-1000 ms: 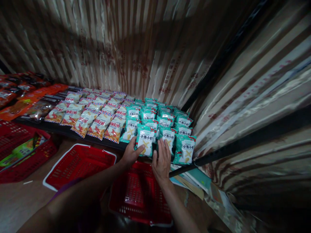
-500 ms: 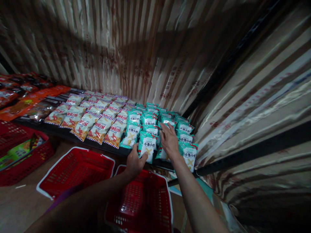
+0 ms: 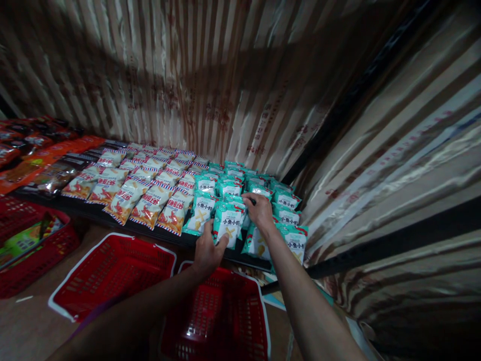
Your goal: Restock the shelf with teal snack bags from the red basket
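Note:
Rows of teal and white snack packets (image 3: 287, 200) lie on the right part of a black shelf (image 3: 150, 230). My left hand (image 3: 208, 249) grips the lower left edge of a front teal packet (image 3: 228, 224), thumb on its face and fingers along its side. Just right of and behind that packet, my right hand (image 3: 257, 208) is bent over the pile with fingertips drawn together near a packet's top edge. Whether those fingertips pinch anything is too small to tell. White packets with red lettering (image 3: 148, 203) lie left of the teal ones.
Orange and black packages (image 3: 41, 160) fill the shelf's left end. Below are two red baskets with white rims (image 3: 120, 271), (image 3: 225, 313), and a red basket (image 3: 56, 250) holding green packets. Striped sheeting (image 3: 225, 75) hangs behind, and a dark bar (image 3: 376, 248) runs at right.
My right hand has drawn its fingers together and moved slightly left, towards the packet by my left hand. My left hand remains on the front teal packet. The view has shifted slightly.

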The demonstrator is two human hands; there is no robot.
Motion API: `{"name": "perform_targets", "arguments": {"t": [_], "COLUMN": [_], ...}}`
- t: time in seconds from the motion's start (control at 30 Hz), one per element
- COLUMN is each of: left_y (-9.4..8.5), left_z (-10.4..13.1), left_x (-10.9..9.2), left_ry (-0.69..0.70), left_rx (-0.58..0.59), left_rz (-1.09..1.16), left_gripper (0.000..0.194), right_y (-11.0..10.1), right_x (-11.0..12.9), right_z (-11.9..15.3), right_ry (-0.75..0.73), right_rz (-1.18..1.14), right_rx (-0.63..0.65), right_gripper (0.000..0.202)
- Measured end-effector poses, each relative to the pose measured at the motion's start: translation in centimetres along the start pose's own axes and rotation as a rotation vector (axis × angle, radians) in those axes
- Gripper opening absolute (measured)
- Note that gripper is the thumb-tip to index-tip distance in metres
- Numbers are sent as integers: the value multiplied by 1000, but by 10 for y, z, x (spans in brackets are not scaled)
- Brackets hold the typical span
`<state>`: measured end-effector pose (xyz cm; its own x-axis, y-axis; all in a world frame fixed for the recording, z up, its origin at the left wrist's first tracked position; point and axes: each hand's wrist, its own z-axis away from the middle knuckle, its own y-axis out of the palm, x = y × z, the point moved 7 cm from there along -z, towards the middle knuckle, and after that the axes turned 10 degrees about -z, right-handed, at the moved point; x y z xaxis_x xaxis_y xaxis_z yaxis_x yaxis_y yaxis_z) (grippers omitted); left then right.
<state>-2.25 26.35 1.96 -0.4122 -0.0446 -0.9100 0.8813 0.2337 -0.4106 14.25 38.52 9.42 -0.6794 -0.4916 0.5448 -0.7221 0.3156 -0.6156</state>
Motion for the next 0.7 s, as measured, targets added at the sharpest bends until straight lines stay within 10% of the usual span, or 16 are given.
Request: {"name": "perform_targets", "arguments": {"t": [0.43, 0.7], "left_y": [3, 1], "left_z": [-1, 0], "left_x": [-3, -3], "left_ry": [-4, 53], "left_rx": [13, -3], "left_rz": [-10, 9], "left_gripper": [60, 59], "right_y": [12, -17], "right_x": [17, 2], "right_z": [-5, -2], "right_ry": [-70, -103], "right_rz": [62, 159], "right_rx": [2, -74], "right_gripper": [20, 30]}}
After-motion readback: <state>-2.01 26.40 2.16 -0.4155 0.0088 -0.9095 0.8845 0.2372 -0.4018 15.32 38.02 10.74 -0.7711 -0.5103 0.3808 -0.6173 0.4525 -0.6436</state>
